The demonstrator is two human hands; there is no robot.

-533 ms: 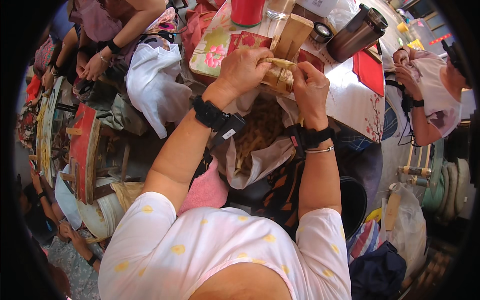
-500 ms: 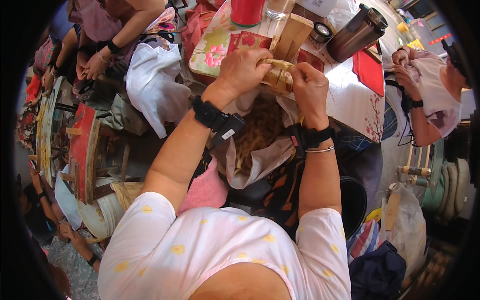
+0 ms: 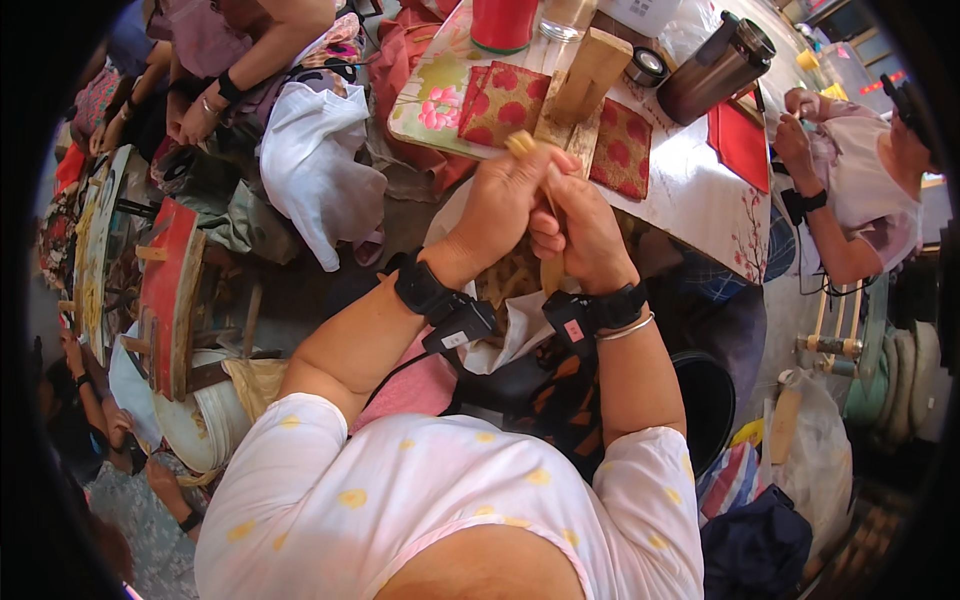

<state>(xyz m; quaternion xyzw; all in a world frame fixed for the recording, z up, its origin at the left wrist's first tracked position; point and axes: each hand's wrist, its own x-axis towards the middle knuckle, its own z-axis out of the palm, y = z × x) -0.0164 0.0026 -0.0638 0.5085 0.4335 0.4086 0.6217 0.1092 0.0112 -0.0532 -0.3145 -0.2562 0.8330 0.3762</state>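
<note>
My left hand (image 3: pixel 490 208) is closed on a pale yellow strip (image 3: pixel 521 144), whose folded end sticks out above the fingers. My right hand (image 3: pixel 588 222) presses against it, fingers curled round the same strip; a tail of it hangs below the right fingers. Both hands are over an open whitish sack (image 3: pixel 515 338) with many similar yellowish strips in it, partly hidden by my wrists. Just beyond the hands, an upright wooden block (image 3: pixel 594 75) stands on a wooden base at the table's edge. Red-and-gold patterned pads (image 3: pixel 512 103) lie beside it.
On the white table (image 3: pixel 690 205) stand a red container (image 3: pixel 503 22), a glass (image 3: pixel 567 16) and a dark metal flask (image 3: pixel 715 68), near a red cloth (image 3: pixel 738 148). People sit at left and right. A red wooden stool (image 3: pixel 168 300) is at left, a black bucket (image 3: pixel 705 405) at right.
Both hands have come down toward me, away from the wooden block, and drawn together. The strip, earlier stretched between them, is now bunched in the fingers. The patterned pads show more fully.
</note>
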